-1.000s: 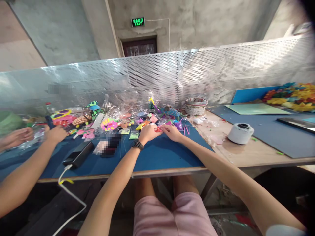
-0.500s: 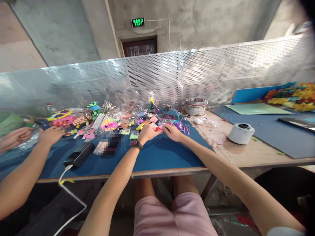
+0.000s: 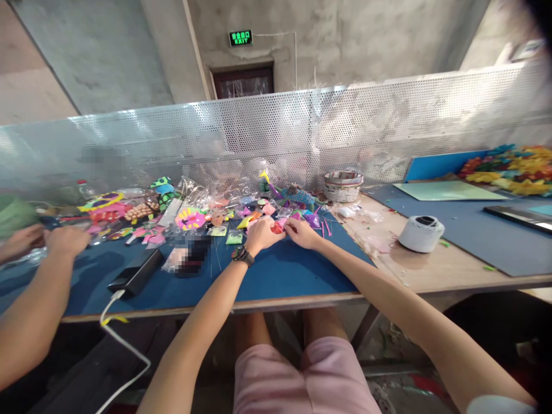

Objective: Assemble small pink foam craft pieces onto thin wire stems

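My left hand (image 3: 262,235), with a dark watch (image 3: 244,255) on its wrist, is closed on a small red piece (image 3: 276,228). It is partly covered by my fingers, and I cannot make out whether it is a packet or soft clay. My right hand (image 3: 301,233) meets it from the right with thumb and finger pinched together; what lies in that pinch is too small to tell. Just beyond my hands are purple packets (image 3: 311,219), a yellow packet (image 3: 244,221) and a blue dotted animal figure (image 3: 299,196). Green packets (image 3: 234,237) lie left of my left hand.
A black power bank (image 3: 135,273) with a white cable sits near the front edge. At the left, a co-worker's hands (image 3: 64,238) are busy over plastic wrap. A woven basket (image 3: 343,186), a white roll (image 3: 421,233) and a green sheet (image 3: 448,191) stand to the right.
My two hands have drawn slightly closer together around the red piece, my left wrist shifting a little right. The co-worker's hand at the left has moved further left.
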`<move>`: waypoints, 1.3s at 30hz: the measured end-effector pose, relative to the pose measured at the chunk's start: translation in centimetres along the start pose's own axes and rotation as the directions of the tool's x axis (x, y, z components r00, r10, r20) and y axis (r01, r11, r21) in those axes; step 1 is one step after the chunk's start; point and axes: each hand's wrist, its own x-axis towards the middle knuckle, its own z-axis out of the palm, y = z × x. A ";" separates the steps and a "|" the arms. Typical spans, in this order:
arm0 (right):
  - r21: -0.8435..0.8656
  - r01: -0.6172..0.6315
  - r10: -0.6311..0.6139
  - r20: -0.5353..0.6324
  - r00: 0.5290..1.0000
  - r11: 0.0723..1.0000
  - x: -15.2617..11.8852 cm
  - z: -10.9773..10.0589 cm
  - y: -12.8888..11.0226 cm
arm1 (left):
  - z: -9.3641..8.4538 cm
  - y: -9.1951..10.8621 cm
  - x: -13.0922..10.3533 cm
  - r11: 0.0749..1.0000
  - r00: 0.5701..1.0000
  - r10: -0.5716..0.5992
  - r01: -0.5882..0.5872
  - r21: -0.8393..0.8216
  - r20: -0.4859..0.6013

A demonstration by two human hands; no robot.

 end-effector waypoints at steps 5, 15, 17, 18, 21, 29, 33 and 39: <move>0.059 -0.036 0.037 -0.009 0.999 0.998 0.2 0.1 -0.3 | 0.4 -0.3 0.2 0.999 1.000 -0.003 0.003 -0.038 -0.019; 0.293 -0.247 0.221 0.119 0.968 0.924 0.1 -0.3 -0.9 | 0.4 -0.9 0.6 0.998 1.000 -0.012 0.013 -0.068 0.015; 0.297 -0.242 0.215 0.118 0.969 0.924 0.2 -0.2 -0.8 | 0.5 -0.8 0.6 0.999 1.000 -0.007 0.008 -0.051 0.019; 0.301 -0.243 0.217 0.119 0.969 0.922 0.2 -0.2 -0.8 | 0.4 -0.8 0.5 0.999 1.000 -0.003 0.004 -0.039 0.024; 0.310 -0.277 0.255 0.109 0.961 0.910 0.3 -0.1 -0.8 | 0.4 -0.7 0.5 1.000 0.999 0.004 -0.004 0.004 0.033; 0.375 -0.354 0.351 0.078 0.933 0.857 0.6 0.0 -0.9 | 0.4 -0.4 0.5 0.994 0.999 -0.013 0.009 0.111 0.032; 0.499 -0.469 0.445 0.174 0.878 0.729 0.8 -0.2 -1.0 | 0.3 -0.2 0.5 0.988 1.000 0.001 -0.002 0.153 0.012; 0.629 -0.559 0.443 0.352 0.824 0.540 0.8 -0.7 -0.8 | 0.1 0.1 0.4 0.990 1.000 0.003 -0.002 0.143 -0.006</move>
